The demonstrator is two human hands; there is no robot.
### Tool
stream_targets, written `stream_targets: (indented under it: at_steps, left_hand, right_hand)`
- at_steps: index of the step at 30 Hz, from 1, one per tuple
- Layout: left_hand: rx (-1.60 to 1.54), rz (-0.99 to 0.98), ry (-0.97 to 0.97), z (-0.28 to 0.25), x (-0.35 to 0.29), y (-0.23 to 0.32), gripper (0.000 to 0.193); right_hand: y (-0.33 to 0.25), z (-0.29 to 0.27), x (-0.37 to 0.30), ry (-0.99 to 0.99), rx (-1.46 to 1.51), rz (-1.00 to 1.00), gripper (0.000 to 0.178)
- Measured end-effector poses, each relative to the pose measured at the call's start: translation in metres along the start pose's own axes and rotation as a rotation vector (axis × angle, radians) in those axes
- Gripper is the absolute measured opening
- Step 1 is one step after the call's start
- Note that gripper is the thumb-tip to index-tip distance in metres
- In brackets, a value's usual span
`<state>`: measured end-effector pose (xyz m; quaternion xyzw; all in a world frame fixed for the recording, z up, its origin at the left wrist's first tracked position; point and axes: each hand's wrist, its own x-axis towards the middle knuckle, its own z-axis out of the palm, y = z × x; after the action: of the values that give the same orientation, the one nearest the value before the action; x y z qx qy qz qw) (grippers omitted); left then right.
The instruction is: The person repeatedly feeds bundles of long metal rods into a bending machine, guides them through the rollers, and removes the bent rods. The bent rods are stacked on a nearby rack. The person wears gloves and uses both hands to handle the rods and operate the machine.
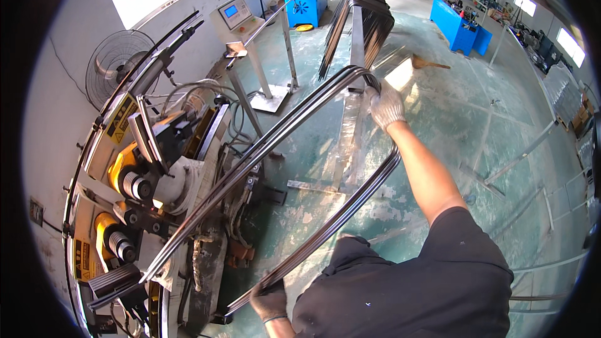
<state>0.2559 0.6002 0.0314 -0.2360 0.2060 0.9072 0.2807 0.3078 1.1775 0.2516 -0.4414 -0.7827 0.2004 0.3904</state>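
A bundle of several thin dark metal tubes [275, 126], bent into a U, slants across the middle with its open ends toward the lower left. My right hand [385, 106], in a pale knit glove, is closed around the bundle at its bend. Lower down, my left hand [269, 300], in a darker-looking glove, is wrapped round the near leg close to its end. The far leg's ends pass in front of a bending machine [134, 184] with yellow parts and ribbed rollers; whether they touch it I cannot tell.
Beyond the bend, a metal rack [357, 31] carries many bent tubes [369, 0]. A control box [235, 12] on a post and a wall fan [119, 66] are at the left. Blue machines [456, 25] stand farther back. A broom [429, 62] lies on the green floor [451, 94].
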Motion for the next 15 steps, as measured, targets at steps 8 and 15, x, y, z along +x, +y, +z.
stream_targets:
  at_steps: [8,15]
  left_hand:
    - [0.243,-0.178,0.355,0.04,0.061,-0.143,0.048]
    - [0.459,0.117,0.346,0.118,0.066,-0.19,0.047]
  right_hand:
    - [0.124,0.066,0.161,-0.104,-0.311,-0.055,0.03]
    - [0.148,0.104,0.253,-0.111,-0.573,-0.32,0.027]
